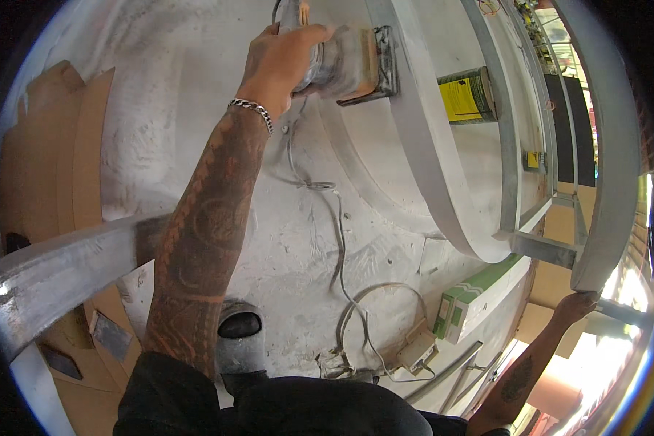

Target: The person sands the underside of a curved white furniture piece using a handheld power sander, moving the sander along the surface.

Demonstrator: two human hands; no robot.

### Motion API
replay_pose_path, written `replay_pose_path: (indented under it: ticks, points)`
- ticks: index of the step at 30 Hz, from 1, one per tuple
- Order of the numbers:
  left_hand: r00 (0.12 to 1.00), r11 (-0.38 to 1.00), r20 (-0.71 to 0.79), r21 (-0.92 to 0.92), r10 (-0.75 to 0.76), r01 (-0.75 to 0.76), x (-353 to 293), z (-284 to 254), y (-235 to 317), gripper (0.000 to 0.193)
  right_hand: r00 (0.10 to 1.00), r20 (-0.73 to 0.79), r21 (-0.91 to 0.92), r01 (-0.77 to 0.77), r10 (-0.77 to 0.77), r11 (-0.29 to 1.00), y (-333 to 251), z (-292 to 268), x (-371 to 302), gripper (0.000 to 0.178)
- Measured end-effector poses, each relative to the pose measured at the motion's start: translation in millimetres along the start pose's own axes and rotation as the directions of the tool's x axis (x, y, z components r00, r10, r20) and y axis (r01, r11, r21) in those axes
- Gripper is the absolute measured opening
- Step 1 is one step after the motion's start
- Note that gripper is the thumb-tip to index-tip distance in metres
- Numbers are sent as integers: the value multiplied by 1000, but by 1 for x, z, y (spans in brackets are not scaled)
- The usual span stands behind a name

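Note:
My left hand (287, 62), with a chain bracelet at the wrist, is closed around a corded power sander (349, 62). The sander's body is blurred, and its dark flat pad (386, 65) sits against or very close to a pale grey curved band (432, 145) of a large frame. A thin grey cable (339, 240) trails over the floor below it. Far to the right, my right hand (578, 307) grips the lower end of the frame's outer curved band (614, 167); its fingers are partly hidden behind the edge.
Inside the frame stand a yellow-and-black can (466, 97) and a smaller can (535, 161). A green-and-white box (476, 301) lies below, near a power socket block (418, 350). Cardboard (54, 156) and another curved piece (73, 269) are at left. My shoe (240, 327) is on the dusty floor.

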State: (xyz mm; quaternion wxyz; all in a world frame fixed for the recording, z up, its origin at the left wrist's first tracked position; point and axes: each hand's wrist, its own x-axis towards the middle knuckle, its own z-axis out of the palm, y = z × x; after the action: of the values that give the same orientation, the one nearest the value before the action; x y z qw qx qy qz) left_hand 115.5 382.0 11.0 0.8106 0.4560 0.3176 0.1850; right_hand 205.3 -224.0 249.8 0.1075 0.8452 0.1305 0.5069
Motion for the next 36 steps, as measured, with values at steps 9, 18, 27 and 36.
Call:
replay_pose_path:
  ticks: [9, 18, 27, 36]
  points:
    - [986, 993, 116, -41, 119, -115, 1, 0, 12, 59, 978, 53, -381, 209, -204, 901, 64, 12, -2, 36]
    - [992, 995, 84, -20, 99, -98, 11, -6, -4, 53, 998, 33, -74, 50, -48, 996, 49, 10, -2, 41]
    - [996, 996, 72, 77, 48, -54, 3, -7, 3, 55, 994, 73, 165, -94, 83, 982, 30, 4, 7, 48]
    - [996, 997, 49, 4, 77, -78, 5, -3, 6, 49, 993, 61, -129, -95, 103, 987, 60, 14, 0, 48]
